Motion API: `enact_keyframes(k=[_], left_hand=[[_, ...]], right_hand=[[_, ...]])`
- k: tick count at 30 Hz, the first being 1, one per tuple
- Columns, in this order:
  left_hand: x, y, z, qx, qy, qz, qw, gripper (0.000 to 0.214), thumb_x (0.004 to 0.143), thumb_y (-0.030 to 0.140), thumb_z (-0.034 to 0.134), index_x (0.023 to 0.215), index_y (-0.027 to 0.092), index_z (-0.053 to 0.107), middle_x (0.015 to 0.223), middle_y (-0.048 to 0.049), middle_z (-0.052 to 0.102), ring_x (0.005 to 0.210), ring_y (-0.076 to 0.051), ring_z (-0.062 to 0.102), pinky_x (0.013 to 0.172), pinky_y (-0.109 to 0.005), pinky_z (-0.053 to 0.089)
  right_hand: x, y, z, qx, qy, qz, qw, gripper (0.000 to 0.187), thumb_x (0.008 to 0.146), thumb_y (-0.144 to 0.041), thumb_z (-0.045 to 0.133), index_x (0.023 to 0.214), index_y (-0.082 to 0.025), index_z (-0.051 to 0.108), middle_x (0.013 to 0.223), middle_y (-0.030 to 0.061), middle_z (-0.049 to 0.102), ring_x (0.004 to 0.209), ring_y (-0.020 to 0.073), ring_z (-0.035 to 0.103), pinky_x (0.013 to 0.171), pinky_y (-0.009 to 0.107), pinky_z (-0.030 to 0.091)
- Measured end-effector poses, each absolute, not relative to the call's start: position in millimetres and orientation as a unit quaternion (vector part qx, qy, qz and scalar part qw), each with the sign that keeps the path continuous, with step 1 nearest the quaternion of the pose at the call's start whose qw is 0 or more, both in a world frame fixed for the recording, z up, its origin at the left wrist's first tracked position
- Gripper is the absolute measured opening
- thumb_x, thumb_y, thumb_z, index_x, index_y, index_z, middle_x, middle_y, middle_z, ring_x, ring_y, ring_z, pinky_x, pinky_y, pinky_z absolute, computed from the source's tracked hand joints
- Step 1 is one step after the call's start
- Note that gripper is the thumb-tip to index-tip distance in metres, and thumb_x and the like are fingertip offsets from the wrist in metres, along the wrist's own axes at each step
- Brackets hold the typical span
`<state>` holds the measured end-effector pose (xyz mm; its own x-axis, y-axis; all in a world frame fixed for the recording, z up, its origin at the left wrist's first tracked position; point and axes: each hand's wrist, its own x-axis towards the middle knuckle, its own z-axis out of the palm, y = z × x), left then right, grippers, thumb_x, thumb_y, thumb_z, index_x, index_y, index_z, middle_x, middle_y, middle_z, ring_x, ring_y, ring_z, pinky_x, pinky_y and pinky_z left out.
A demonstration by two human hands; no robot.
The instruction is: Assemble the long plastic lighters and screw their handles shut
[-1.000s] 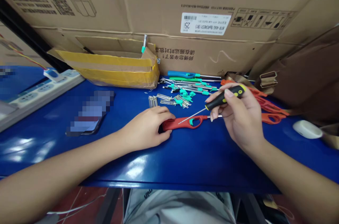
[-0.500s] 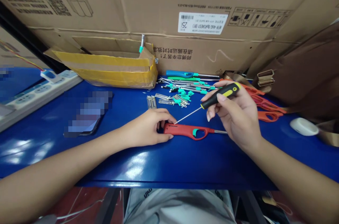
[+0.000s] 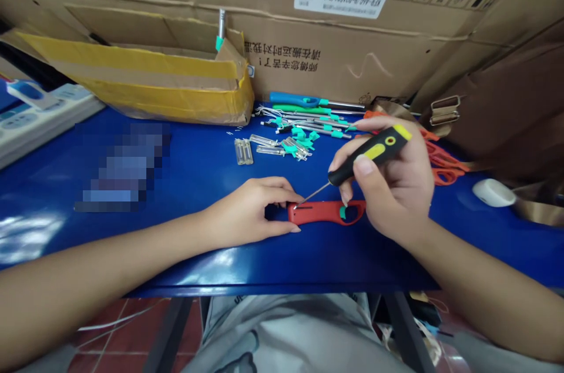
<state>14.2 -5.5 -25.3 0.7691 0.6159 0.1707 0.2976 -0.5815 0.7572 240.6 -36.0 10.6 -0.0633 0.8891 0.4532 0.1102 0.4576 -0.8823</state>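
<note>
A red long-nosed lighter (image 3: 319,214) with a green trigger lies on the blue table, its far right end hidden behind my right hand. My left hand (image 3: 253,211) pinches the lighter's left end between thumb and fingers. In my right hand (image 3: 396,185) is a screwdriver (image 3: 370,154) with a black and yellow handle. Its thin shaft slants down to the left, and the tip meets the lighter's upper face near the slot by the left end.
Behind the hands lie clear fuel tanks (image 3: 244,151), green parts with metal tubes (image 3: 308,126) and a blue lighter (image 3: 299,99). Orange-red casings (image 3: 445,167) and a white computer mouse (image 3: 493,192) are rightward. A taped carton (image 3: 176,91), phone (image 3: 127,164) and power strip (image 3: 48,114) are leftward.
My view has tilted down and come closer. The lighter and both hands have shifted slightly right relative to the view, and the screwdriver tip now sits at the slot's left end.
</note>
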Motion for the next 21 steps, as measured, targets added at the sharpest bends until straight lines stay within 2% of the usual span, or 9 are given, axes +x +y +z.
enact_keyframes(k=[6, 10, 21], left_hand=[[14.2, -6.3, -26.5, 0.873, 0.259, 0.215, 0.352, 0.038, 0.086, 0.030, 0.079, 0.121, 0.017, 0.072, 0.103, -0.0057, 0.069, 0.094, -0.018, 0.067, 0.089, -0.030, 0.054], [14.2, -5.9, -25.7, 0.876, 0.254, 0.210, 0.353, 0.039, 0.086, 0.027, 0.079, 0.123, 0.017, 0.072, 0.105, -0.0054, 0.069, 0.096, -0.018, 0.067, 0.091, -0.030, 0.053], [14.1, -5.9, -26.9, 0.876, 0.247, 0.217, 0.354, 0.038, 0.087, 0.028, 0.078, 0.123, 0.018, 0.072, 0.108, -0.0064, 0.070, 0.099, -0.018, 0.067, 0.093, -0.031, 0.053]], right_hand=[[242.3, -42.9, 8.9, -0.376, -0.693, 0.311, 0.531, 0.029, 0.095, -0.040, 0.067, 0.122, -0.034, 0.058, 0.087, 0.0032, 0.071, 0.065, 0.0191, 0.066, 0.056, 0.036, 0.057], [242.8, -46.2, 9.5, -0.360, -0.714, 0.290, 0.525, 0.030, 0.096, -0.034, 0.065, 0.125, -0.034, 0.058, 0.088, 0.0029, 0.071, 0.065, 0.0185, 0.066, 0.059, 0.036, 0.059], [245.6, -46.9, 11.7, -0.345, -0.745, 0.243, 0.517, 0.035, 0.095, -0.032, 0.064, 0.129, -0.035, 0.055, 0.088, 0.0040, 0.070, 0.073, 0.0225, 0.068, 0.066, 0.040, 0.061]])
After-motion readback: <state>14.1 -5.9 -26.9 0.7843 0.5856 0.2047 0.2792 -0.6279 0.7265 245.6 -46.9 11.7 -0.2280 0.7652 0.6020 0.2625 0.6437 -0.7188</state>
